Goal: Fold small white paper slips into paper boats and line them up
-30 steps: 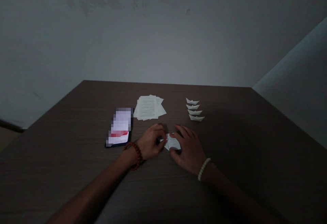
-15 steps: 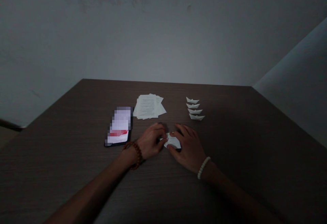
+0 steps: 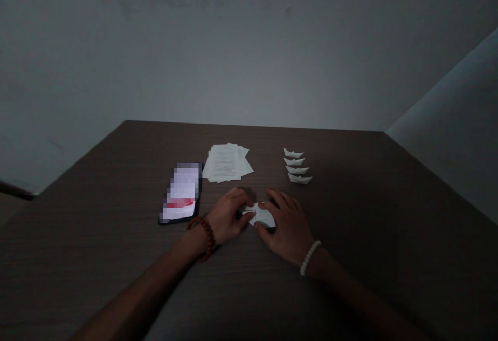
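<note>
Between my hands a small folded piece of white paper (image 3: 265,217) lies on the dark table (image 3: 233,289). My left hand (image 3: 229,216), with a brown bead bracelet at the wrist, has its thumb and index finger closed on the paper's left end. My right hand (image 3: 288,224), wearing a pale bead bracelet, grips the right part with thumb and fingertips, the other fingers curved over it. Part of the paper is hidden under the right fingers. Beyond the right hand sit several folded paper boats (image 3: 299,179) in a column.
A fanned stack of printed paper sheets (image 3: 225,162) rests beyond my left hand. To its left lies a phone (image 3: 182,190) with its screen lit and blurred out. A grey wall (image 3: 249,60) stands behind the table's far edge.
My left thumb and index finger have parted slightly, so more of the paper's left end shows. The right hand has hardly moved, and the boats, sheets and phone stay put.
</note>
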`<state>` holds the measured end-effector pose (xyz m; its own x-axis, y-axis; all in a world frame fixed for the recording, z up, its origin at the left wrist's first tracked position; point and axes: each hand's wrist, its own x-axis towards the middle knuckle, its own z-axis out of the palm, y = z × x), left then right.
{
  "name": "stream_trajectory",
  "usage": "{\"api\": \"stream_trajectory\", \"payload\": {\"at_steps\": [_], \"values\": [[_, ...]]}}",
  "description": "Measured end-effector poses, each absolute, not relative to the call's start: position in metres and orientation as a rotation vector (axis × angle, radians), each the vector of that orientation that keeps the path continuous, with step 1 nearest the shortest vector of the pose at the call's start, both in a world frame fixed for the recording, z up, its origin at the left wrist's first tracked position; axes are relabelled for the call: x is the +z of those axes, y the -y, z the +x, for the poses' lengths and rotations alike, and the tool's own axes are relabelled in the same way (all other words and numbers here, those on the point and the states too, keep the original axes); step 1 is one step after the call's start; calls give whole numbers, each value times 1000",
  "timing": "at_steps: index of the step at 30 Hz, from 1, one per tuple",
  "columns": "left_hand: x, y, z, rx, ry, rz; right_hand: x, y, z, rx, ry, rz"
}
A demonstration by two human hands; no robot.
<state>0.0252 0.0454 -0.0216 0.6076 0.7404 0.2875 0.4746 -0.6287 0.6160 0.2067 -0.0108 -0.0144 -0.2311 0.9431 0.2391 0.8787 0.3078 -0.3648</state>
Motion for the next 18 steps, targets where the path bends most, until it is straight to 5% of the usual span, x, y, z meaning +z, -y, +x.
{"api": "stream_trajectory", "payload": {"at_steps": [18], "values": [[-20,-46,26,716,-1039,2309,-14,11,206,215,2151,-1620]]}}
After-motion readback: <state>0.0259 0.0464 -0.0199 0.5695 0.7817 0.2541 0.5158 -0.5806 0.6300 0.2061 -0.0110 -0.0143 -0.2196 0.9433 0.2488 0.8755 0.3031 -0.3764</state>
